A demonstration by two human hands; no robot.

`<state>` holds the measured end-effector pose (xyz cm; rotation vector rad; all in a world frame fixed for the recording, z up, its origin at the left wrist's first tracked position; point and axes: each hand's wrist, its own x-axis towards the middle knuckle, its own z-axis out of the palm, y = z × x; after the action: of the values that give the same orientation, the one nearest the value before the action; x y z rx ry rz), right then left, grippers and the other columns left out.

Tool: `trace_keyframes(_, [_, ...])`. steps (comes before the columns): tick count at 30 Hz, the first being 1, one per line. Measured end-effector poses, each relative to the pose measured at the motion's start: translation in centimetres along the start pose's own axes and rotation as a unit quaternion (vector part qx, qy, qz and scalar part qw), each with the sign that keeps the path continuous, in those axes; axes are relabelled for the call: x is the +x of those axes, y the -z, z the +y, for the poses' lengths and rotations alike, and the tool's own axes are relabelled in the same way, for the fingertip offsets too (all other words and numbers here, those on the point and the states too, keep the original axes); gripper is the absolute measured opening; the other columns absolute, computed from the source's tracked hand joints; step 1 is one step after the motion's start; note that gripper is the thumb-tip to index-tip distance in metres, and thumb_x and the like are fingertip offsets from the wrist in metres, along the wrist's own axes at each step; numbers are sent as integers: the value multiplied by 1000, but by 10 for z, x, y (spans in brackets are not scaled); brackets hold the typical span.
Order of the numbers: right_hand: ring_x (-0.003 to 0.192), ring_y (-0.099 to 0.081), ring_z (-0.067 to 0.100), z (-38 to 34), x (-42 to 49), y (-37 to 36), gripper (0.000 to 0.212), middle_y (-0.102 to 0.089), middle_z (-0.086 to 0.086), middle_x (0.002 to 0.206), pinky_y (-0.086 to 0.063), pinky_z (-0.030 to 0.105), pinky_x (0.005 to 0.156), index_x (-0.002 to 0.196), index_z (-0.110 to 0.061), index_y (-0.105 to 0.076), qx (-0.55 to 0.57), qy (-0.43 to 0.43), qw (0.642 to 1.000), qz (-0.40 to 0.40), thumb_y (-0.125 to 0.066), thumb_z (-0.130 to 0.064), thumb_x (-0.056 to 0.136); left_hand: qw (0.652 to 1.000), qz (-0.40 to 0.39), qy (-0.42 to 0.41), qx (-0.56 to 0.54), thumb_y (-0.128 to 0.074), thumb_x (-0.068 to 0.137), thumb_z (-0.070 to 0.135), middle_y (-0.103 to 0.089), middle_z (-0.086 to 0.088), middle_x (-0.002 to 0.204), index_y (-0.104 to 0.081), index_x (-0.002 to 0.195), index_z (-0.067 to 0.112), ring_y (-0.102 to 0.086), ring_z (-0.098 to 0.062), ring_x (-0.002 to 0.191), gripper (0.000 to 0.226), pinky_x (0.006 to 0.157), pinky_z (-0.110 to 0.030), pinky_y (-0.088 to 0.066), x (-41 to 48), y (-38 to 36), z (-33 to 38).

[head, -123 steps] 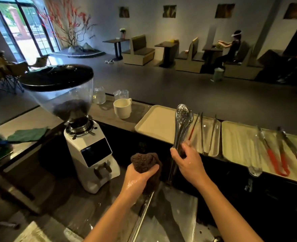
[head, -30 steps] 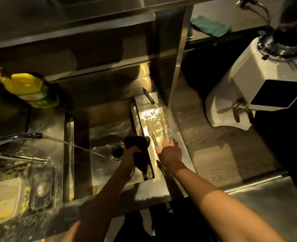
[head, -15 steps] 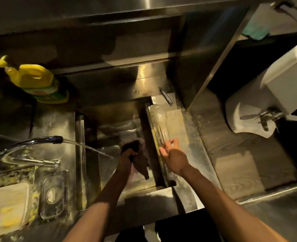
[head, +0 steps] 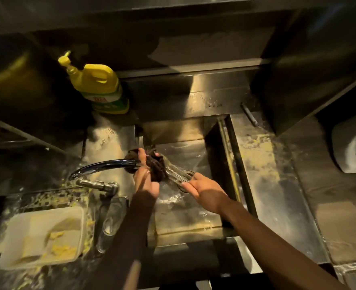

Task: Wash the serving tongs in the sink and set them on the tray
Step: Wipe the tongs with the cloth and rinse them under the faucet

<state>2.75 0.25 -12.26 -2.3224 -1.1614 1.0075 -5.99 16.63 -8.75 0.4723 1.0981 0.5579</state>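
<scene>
Over the sink (head: pixel 173 130), my left hand (head: pixel 145 182) grips a dark scouring pad (head: pixel 157 167) around the serving tongs (head: pixel 176 174) at the faucet (head: pixel 110 164) mouth, likely for rinsing while scrubbing. My right hand (head: pixel 202 190) grips their near end, steadying them.

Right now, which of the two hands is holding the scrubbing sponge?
The left hand, up by the faucet spout, grips the dark sponge; the right hand instead holds the metal tongs.
</scene>
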Motion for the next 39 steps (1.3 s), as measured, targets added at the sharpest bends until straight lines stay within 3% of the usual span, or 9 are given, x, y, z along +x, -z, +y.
trace_keyframes(5, [72, -51, 20, -24, 14, -21, 51, -51, 4, 82, -31, 30, 68, 61, -24, -47, 59, -33, 998, 7, -37, -51, 104, 997, 65, -24, 44, -77, 82, 38, -72, -11, 117, -63, 119, 9, -70, -25, 104, 49, 95, -42, -54, 18, 13, -9])
trace_keyframes(10, [64, -36, 20, -51, 36, -38, 53, -40, 2, 69, -22, 30, 66, 56, -28, -31, 114, -52, 989, 81, -38, -43, 106, 997, -20, 76, -3, -86, 62, 49, -65, -13, 130, -61, 131, 11, -62, -28, 119, 83, 106, -48, -46, 14, 24, -26])
trace_keyframes(15, [63, -45, 16, -30, 32, -29, 52, -46, -1, 72, -31, 32, 66, 58, -26, -40, 99, -33, 994, 36, -36, -50, 104, 992, -64, 83, 66, -72, 81, 21, -72, -14, 107, -70, 104, 7, -72, -25, 93, 27, 87, -46, -56, 27, 45, -6])
trace_keyframes(19, [74, -53, 21, -17, 32, -17, 57, -55, 7, 85, -36, 35, 68, 73, -12, -59, 20, -6, 1000, 8, -35, -55, 102, 996, -10, 66, 59, -80, 68, 31, -71, -12, 116, -63, 121, 6, -66, -29, 110, 61, 98, -50, -49, 38, 45, 3])
trace_keyframes(25, [70, -50, 19, -23, 35, -22, 57, -51, 6, 82, -40, 39, 68, 71, -8, -53, 68, -3, 997, 38, -38, -55, 101, 979, -56, 64, 186, -79, 77, 17, -74, -10, 105, -66, 115, 6, -70, -26, 95, 41, 88, -45, -56, 21, 33, -3])
trace_keyframes(28, [75, -52, 15, 0, 24, -6, 57, -50, 1, 88, -38, 31, 69, 80, -13, -61, -28, 34, 999, -2, -34, -58, 101, 981, -71, 42, 173, -74, 83, 13, -75, -8, 98, -67, 107, 8, -72, -21, 85, 25, 84, -43, -57, 33, 42, 15])
trace_keyframes(34, [78, -55, 15, 23, 19, 27, 71, -50, -4, 90, -44, 32, 72, 89, -21, -69, -198, 79, 977, -29, -19, -72, 92, 913, -96, -28, 396, -84, 73, 25, -74, -5, 102, -67, 103, 15, -69, -13, 86, 36, 85, -36, -58, 39, 56, 19])
trace_keyframes(37, [74, -55, 12, 11, 21, 9, 69, -52, -4, 87, -45, 32, 72, 79, -21, -65, -123, 51, 991, -12, -23, -72, 94, 971, 19, -56, 230, -70, 89, 33, -69, 7, 72, -63, 89, 21, -62, -5, 63, 14, 64, -28, -53, 23, 35, 2])
trace_keyframes(39, [73, -53, 13, -3, 23, -11, 63, -52, -1, 85, -40, 32, 69, 73, -17, -62, -83, 29, 996, -1, -29, -65, 98, 997, 57, -16, 56, -64, 93, 37, -70, 0, 80, -64, 93, 16, -65, -13, 69, 21, 69, -32, -55, 16, 21, -12])
